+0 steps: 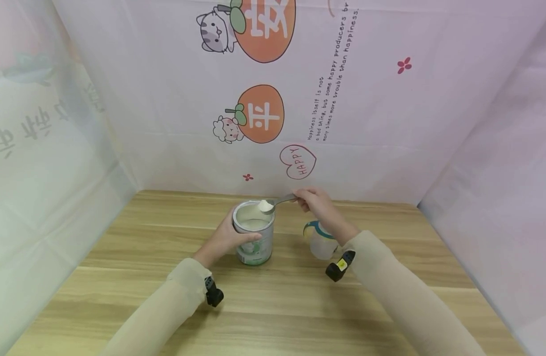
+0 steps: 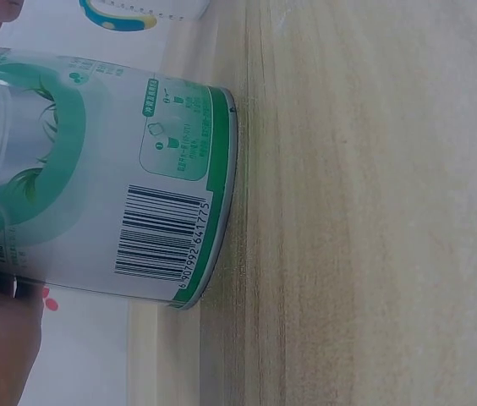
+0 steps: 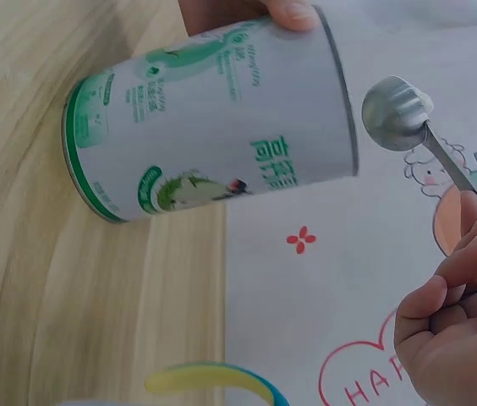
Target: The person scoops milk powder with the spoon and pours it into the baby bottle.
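Note:
An open milk powder can (image 1: 255,247), white with green print, is gripped around its left side by my left hand (image 1: 226,237), the thumb lying across its front. Pale powder (image 1: 255,223) shows inside. My right hand (image 1: 319,205) pinches the handle end of a metal measuring spoon (image 1: 281,199), whose bowl (image 3: 393,116) is above the can's right rim, heaped with white powder (image 1: 266,205). In the right wrist view the spoon is apart from the can. Below my right wrist stands a clear baby bottle (image 1: 321,248) with a blue and yellow handle (image 3: 213,378), partly hidden by the forearm.
The wooden table (image 1: 273,316) carries the can and bottle. Behind it hangs a white printed cloth (image 1: 366,163), and more cloth (image 1: 55,163) encloses the left and right sides. Each wrist wears a black camera (image 1: 214,292).

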Demonstrator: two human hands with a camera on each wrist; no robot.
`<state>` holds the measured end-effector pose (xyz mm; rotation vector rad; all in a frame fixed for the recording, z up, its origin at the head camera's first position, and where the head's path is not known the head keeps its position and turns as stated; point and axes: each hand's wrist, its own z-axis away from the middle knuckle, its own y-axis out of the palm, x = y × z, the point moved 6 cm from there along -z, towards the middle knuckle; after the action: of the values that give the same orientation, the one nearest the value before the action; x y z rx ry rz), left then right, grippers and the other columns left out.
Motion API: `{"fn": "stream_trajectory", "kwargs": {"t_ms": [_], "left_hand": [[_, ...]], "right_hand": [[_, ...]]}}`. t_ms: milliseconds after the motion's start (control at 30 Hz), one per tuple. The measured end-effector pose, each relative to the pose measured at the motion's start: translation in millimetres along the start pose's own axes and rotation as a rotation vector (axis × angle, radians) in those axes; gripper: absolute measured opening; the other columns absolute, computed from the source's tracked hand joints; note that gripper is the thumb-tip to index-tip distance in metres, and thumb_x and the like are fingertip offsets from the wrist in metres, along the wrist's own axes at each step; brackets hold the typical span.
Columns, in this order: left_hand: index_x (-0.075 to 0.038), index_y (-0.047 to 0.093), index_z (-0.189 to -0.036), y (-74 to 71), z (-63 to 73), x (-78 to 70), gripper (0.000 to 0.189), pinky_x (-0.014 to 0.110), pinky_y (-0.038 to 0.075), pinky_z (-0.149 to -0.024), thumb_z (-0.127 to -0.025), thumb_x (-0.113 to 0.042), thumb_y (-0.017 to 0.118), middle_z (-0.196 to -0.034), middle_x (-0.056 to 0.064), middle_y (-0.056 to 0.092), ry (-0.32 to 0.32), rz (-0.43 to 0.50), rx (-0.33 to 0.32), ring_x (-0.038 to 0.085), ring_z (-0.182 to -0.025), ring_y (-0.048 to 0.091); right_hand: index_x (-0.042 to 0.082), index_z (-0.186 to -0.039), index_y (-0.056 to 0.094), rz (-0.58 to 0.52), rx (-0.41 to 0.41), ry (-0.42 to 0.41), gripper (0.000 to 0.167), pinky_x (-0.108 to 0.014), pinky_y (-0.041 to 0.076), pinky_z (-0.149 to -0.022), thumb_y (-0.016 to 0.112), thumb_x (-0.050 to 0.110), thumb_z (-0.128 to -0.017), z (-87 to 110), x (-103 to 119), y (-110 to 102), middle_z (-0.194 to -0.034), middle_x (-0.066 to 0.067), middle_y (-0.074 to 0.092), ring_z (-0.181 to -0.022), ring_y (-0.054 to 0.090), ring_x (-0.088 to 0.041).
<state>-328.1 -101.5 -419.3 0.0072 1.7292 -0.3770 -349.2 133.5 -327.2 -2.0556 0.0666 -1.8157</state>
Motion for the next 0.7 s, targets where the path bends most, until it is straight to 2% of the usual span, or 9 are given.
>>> {"fn": "stream_trajectory", "kwargs": {"t_ms": [233,433,533,700], "left_hand": [[-0.025,0.032,-0.153,0.5,0.1,-0.7,0.098,0.057,0.039,-0.106,-0.075,-0.029,0.091,-0.140,0.009,0.050,0.002,-0.002,0.010,0.031,-0.128,0.050],[-0.023,0.027,-0.156,0.7,2.4,-4.7,0.100,0.058,0.037,-0.108,-0.078,-0.025,0.089,-0.145,0.011,0.047,-0.028,0.003,0.024,0.033,-0.132,0.046],[-0.018,0.026,-0.157,1.2,7.5,-16.2,0.099,0.058,0.037,-0.108,-0.079,-0.022,0.088,-0.145,0.014,0.047,-0.041,0.000,0.036,0.036,-0.133,0.045],[-0.012,0.027,-0.156,1.3,14.5,-32.5,0.097,0.058,0.037,-0.107,-0.081,-0.019,0.087,-0.144,0.017,0.047,-0.041,0.006,0.050,0.039,-0.133,0.045]], "right_hand": [[0.002,-0.088,0.063,-0.022,-0.006,0.000,0.029,-0.029,0.040,-0.072,0.049,0.021,-0.104,2.8,-3,-19,-0.078,-0.001,0.048,-0.074,0.044,-0.016],[-0.002,-0.094,0.066,-0.029,-0.028,0.002,0.031,-0.028,0.042,-0.073,0.047,0.021,-0.105,8.3,-5,-34,-0.081,-0.003,0.049,-0.076,0.045,-0.015],[-0.001,-0.096,0.065,-0.024,-0.039,0.000,0.031,-0.028,0.043,-0.073,0.046,0.021,-0.106,13.1,-6,-42,-0.083,-0.004,0.049,-0.076,0.045,-0.015],[0.004,-0.087,0.062,-0.029,-0.057,0.000,0.029,-0.025,0.043,-0.069,0.047,0.021,-0.105,19.6,-10,-55,-0.080,-0.002,0.047,-0.074,0.044,-0.014]]}}
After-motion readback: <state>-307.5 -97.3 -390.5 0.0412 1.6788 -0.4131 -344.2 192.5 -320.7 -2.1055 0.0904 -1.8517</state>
